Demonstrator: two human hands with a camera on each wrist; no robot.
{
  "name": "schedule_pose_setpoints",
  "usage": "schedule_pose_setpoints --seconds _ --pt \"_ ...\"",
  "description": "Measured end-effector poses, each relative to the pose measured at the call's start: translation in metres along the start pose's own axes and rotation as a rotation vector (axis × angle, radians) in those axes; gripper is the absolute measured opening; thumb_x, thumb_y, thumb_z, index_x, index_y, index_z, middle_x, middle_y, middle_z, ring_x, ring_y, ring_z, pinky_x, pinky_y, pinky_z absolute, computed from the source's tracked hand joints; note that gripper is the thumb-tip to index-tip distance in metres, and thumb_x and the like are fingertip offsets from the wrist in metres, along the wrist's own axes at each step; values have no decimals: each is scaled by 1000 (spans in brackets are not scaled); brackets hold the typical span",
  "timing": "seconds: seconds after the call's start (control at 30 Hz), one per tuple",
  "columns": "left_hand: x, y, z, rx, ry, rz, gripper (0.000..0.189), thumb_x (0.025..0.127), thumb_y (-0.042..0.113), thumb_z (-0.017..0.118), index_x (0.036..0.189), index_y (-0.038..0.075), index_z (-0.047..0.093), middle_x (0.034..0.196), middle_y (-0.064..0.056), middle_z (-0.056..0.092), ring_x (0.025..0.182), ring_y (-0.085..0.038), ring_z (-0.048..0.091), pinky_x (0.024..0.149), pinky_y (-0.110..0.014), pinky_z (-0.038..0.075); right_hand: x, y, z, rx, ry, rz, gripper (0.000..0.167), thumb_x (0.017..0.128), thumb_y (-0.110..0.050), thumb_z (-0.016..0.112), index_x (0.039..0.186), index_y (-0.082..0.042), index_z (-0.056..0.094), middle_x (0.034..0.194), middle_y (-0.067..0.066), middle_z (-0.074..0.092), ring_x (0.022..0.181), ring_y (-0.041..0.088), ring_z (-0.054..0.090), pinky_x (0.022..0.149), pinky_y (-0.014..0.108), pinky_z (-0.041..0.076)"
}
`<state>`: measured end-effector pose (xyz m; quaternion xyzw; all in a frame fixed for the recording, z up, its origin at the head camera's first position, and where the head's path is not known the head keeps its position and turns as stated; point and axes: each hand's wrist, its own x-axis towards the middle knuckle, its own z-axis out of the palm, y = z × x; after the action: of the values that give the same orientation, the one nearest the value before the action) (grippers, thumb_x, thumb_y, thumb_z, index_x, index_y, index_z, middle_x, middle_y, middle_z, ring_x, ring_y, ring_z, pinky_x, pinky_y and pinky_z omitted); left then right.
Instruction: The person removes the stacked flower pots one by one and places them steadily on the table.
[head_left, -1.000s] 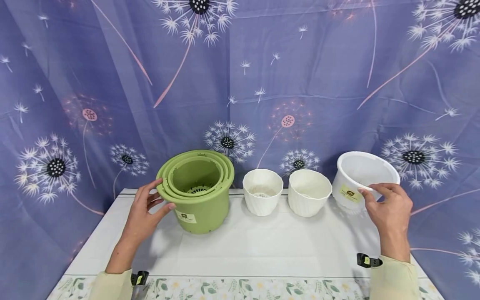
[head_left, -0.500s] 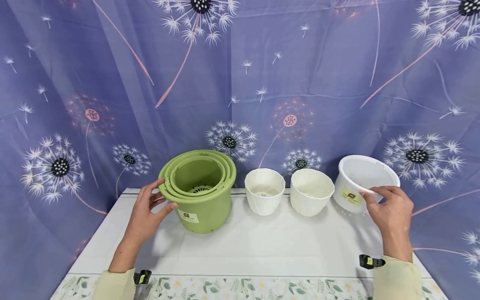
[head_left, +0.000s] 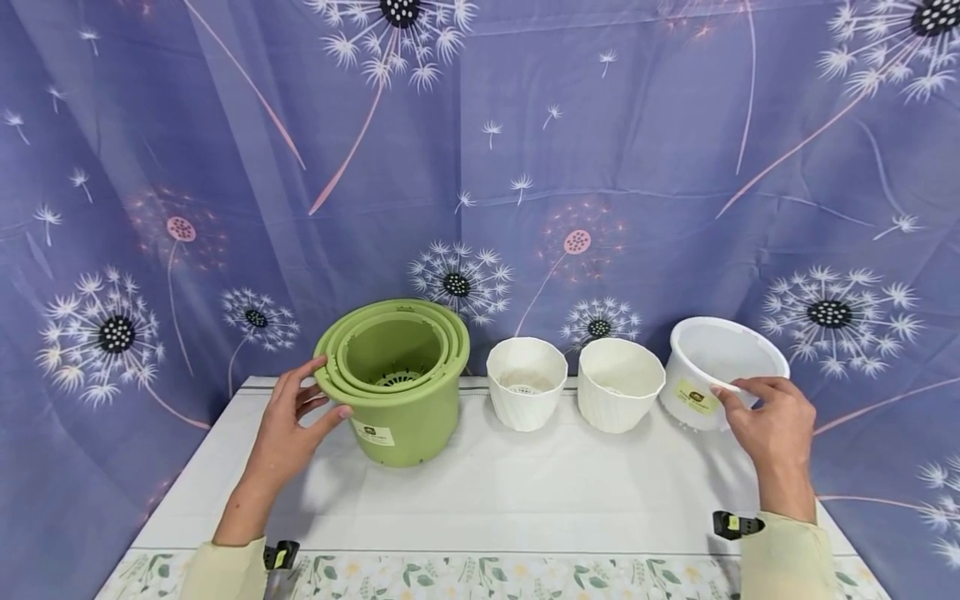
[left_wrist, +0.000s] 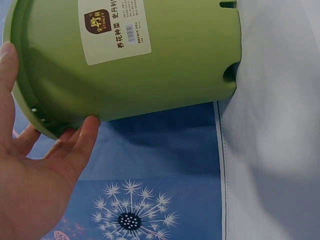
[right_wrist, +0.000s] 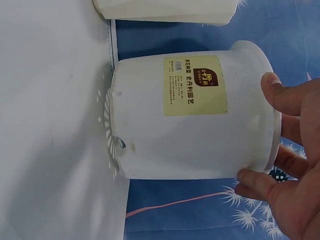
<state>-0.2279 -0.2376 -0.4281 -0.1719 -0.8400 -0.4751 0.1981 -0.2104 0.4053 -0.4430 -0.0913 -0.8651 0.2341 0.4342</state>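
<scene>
My left hand (head_left: 285, 425) grips the rim of a large green flower pot (head_left: 416, 429) on the left of the table, with smaller green pots (head_left: 393, 346) nested inside it. In the left wrist view, fingers (left_wrist: 85, 140) curl at the rim, and a label (left_wrist: 120, 32) shows on the pot's side. On the right, my right hand (head_left: 772, 425) holds the near rim of a white flower pot (head_left: 678, 396). Its thumb (right_wrist: 282, 95) presses near the rim in the right wrist view. Light falls through the pot's slotted base onto the cloth beside it.
Two small cream-white pots, the left one (head_left: 525, 408) and the right one (head_left: 615, 410), stand between the hands. A white cloth (head_left: 525, 492) with a floral front border covers the table. Behind hangs a purple dandelion-print curtain (head_left: 480, 225).
The white pot in my right hand has come down and slightly left, closer to the cloth. My left hand has kept its place on the green pot.
</scene>
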Motion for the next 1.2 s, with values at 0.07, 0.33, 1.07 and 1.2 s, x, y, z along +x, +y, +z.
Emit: schedule_pose_setpoints --seconds 0.07,0.33,1.07,1.2 --pt "0 0 1 -2 -1 0 83 95 10 82 165 18 37 149 -16 43 132 -38 59 108 -11 52 0 1 1 -5 -4 -2 25 80 -15 87 94 5 82 99 23 73 84 41 63 68 39 44" --pt "0 -1 0 4 3 10 83 95 9 82 165 18 38 148 -15 44 132 -33 59 109 -14 53 -4 7 6 -25 -34 8 25 80 -17 88 93 3 82 98 22 74 81 42 64 65 40 45" --pt "-1 0 -1 5 2 9 83 95 9 81 165 17 38 148 -16 45 132 -38 58 108 -11 51 -3 4 3 -23 -98 29 29 81 -20 87 96 4 81 102 25 72 87 45 64 71 50 48" --pt "0 0 0 -2 3 11 83 95 9 81 165 18 37 147 -15 45 133 -38 58 109 -11 51 0 5 3 -11 -86 8 29 80 -19 87 96 5 81 101 27 71 89 46 63 75 56 49"
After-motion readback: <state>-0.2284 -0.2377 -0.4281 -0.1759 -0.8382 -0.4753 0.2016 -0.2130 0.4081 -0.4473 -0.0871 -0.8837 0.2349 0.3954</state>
